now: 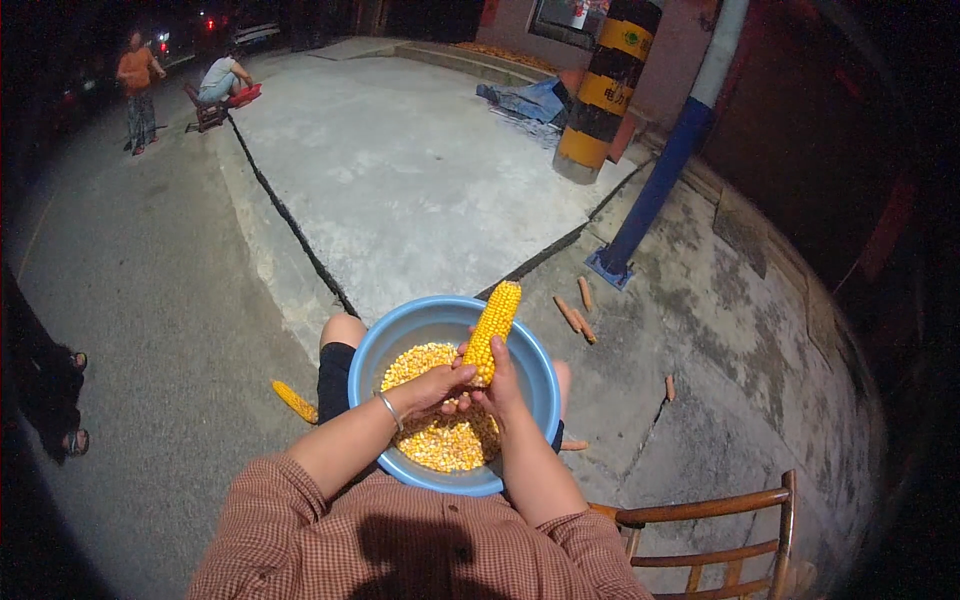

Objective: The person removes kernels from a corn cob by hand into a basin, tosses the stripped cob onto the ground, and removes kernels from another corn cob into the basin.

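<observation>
Both of my hands grip one ear of yellow corn [495,322], its rows of kernels mostly whole along the visible side. My left hand [439,386], with a silver bangle at the wrist, presses its thumb against the lower end of the ear. Around the right side of the ear wraps my right hand [504,382], thumb laid along it. Below them, a blue plastic basin [369,352] rests on my lap. Loose corn kernels [442,446] cover much of its bottom. The fingers behind the ear are partly hidden.
Another ear of corn [295,401] lies on the ground at left. Several bare cobs [574,315] are scattered at right, near a blue-based pole [660,180]. A wooden chair [705,510] stands at lower right. A person sits far off [219,79]; another stands nearby [139,75].
</observation>
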A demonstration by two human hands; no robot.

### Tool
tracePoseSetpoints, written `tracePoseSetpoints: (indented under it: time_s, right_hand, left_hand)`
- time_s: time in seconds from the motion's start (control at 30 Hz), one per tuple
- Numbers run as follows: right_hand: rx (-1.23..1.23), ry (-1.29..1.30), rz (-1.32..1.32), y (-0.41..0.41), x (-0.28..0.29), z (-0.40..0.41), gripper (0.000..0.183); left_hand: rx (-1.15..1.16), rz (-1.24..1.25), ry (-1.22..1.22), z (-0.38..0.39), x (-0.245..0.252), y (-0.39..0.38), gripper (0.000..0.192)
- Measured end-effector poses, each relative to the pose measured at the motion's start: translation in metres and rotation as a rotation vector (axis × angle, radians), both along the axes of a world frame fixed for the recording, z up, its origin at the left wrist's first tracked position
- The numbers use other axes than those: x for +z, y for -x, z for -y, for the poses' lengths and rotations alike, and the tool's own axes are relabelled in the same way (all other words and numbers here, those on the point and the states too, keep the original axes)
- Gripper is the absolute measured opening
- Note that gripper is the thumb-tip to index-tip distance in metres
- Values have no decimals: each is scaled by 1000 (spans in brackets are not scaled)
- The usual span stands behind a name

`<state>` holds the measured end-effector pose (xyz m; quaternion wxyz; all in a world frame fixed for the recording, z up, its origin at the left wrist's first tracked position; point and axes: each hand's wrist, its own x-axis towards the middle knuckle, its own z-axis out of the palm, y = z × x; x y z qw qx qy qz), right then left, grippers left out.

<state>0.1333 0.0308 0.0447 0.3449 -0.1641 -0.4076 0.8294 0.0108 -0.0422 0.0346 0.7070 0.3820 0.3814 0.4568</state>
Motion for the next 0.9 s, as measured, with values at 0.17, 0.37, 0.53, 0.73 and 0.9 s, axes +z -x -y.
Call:
tracePoseSetpoints:
  time_s: [0.17,0.37,0.53,0.73,0.9]
  right_hand:
    - [52,-44,61,-1,-10,-6,55]
    - [-164,74,67,1,-24,-12,46]
    - [-169,-166,209,1,1,4,37]
    - [-173,-91,45,9,-12,0,39]
    - [-160,-65,11,11,-9,3,39]
  left_hand:
    - [16,-44,-22,3,6,-2,37]
    - [83,48,122,0,8,-7,40]
    - [169,-83,125,-2,5,-9,37]
    - [181,-146,-4,-2,1,-10,31]
    - [173,-96,-36,-2,-9,-10,28]
